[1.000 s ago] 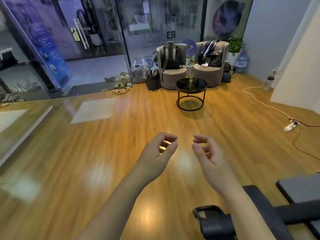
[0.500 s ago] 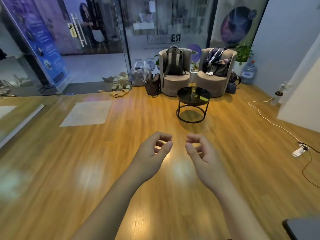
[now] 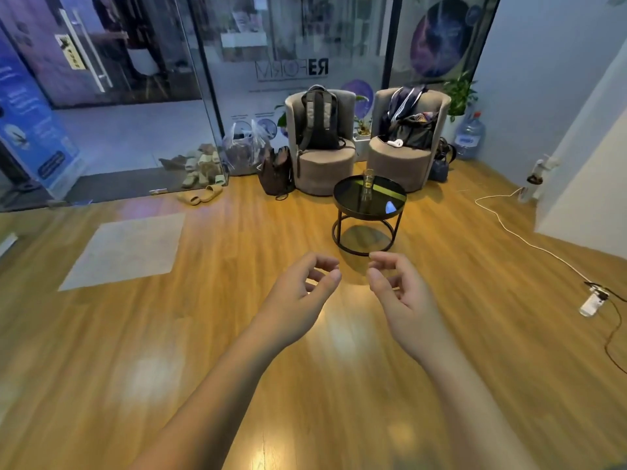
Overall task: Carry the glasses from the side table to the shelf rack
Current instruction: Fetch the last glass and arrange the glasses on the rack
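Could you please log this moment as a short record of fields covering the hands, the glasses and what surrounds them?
left hand: loosely curled, holds nothing
right hand: loosely curled, holds nothing
glasses: upright on the side table, how many unclear
side table: round, dark, ahead of both hands
armchairs: two behind the table, bags on them
shelf rack: not in view
floor: wood

A glass (image 3: 367,178) stands on the side table (image 3: 342,202) (round, black).
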Tool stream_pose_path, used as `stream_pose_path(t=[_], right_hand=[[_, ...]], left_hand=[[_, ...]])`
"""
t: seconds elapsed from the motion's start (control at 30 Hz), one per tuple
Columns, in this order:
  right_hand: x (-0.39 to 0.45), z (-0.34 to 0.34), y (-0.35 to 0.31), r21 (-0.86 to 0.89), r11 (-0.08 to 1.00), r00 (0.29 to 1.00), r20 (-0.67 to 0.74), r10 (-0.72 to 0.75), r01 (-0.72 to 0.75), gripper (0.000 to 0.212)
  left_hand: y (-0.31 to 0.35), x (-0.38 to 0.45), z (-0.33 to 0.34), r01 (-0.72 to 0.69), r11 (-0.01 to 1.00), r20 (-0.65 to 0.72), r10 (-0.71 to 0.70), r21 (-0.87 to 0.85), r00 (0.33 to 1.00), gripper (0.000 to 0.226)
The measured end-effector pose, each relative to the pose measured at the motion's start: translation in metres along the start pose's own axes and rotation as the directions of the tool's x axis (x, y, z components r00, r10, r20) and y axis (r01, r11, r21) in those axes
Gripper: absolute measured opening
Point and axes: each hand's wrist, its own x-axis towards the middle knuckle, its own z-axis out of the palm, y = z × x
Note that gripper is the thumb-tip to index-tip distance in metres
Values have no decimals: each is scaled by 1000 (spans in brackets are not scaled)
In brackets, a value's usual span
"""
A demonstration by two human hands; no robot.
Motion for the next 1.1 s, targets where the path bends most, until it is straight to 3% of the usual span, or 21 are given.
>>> stream_pose_path(t=[0.17, 0.5, 0.87, 1.1], right_hand=[[81, 29, 4, 55, 998, 999, -37, 29, -27, 46], [255, 34, 69, 48, 997, 989, -136, 65, -59, 48], [515, 22, 105, -10, 999, 998, -45, 44, -44, 33], [627, 65, 135, -28, 997, 997, 42, 69, -68, 31]], left_hand=[[-23, 94, -24, -33, 999, 69, 34, -14, 997, 27], [-70, 294, -8, -73, 995, 140, 83, -72, 987, 22], [-85, 540, -2, -34, 996, 88, 41, -82, 995, 23], [-131, 648, -22, 13, 998, 74, -8, -69, 997, 13]])
